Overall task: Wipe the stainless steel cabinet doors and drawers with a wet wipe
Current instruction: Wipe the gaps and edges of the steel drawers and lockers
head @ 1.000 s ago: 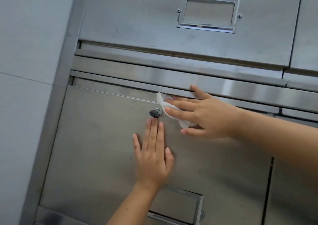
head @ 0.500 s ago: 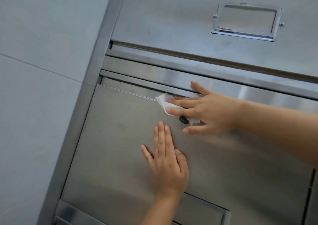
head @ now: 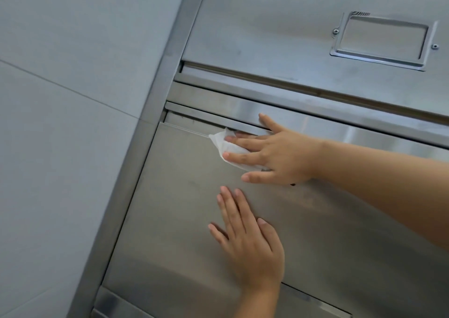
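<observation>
The right hand, fingers spread, presses a wet wipe flat against the steel door (near its top edge) while the left hand rests flat below.

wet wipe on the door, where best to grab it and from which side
Pinch the crumpled free corner of the wet wipe sticking out left of the right hand, coming from the left. The rest lies flat on the cabinet door, pinned under that hand, so probably only that raised corner offers a hold.

Most of the wet wipe hides under the right hand (a dark speck beneath, unidentifiable).
</observation>
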